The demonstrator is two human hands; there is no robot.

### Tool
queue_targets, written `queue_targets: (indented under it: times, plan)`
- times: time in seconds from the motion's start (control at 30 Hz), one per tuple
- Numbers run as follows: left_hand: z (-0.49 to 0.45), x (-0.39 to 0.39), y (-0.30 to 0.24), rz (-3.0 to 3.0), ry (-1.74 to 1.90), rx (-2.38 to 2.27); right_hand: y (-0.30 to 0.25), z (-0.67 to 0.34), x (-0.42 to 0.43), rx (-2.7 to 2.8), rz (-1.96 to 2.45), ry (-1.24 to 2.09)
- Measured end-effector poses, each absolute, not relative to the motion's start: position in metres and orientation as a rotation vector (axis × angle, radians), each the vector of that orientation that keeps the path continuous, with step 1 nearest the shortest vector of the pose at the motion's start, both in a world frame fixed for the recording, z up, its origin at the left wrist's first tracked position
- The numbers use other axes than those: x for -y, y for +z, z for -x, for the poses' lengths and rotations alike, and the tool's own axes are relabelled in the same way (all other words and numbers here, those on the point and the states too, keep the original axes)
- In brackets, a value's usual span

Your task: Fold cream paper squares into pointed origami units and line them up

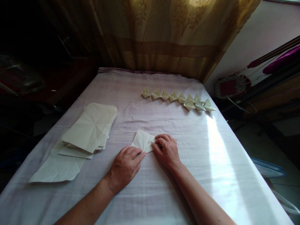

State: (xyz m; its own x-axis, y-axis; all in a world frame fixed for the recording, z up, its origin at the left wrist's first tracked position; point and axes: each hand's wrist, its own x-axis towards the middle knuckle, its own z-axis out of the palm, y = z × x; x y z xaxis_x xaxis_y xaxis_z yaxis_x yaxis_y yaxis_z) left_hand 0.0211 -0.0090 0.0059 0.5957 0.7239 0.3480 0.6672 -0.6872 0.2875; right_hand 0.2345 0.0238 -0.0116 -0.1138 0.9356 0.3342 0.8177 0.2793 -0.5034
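A small folded sheet of white paper [142, 140] with crease lines lies on the cloth between my hands. My left hand [125, 164] rests at its lower left edge, thumb and fingers closed on the paper there. At the right corner, my right hand [168, 151] pinches the paper between thumb and curled fingers; that corner is partly hidden. Left of my hands lies a stack of creased paper sheets [93, 125], one longer sheet [58, 167] sticking out below it. Toward the far right stands a row of several folded paper boats [173, 96], some grouped close together.
A pale checked cloth [150, 200] covers the table. Behind it hangs a gold patterned curtain [161, 50]. Beyond the right edge are a bag [232, 87] and a blue-edged plastic item [268, 168]. Dark clutter fills the left side.
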Motion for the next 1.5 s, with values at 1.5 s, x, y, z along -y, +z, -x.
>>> queue_targets:
  times: [1.5]
  plan:
    - [-0.033,0.007,-0.001,-2.775,0.552,-1.235,-0.011,-0.231,-0.023,1.953,1.589,0.199]
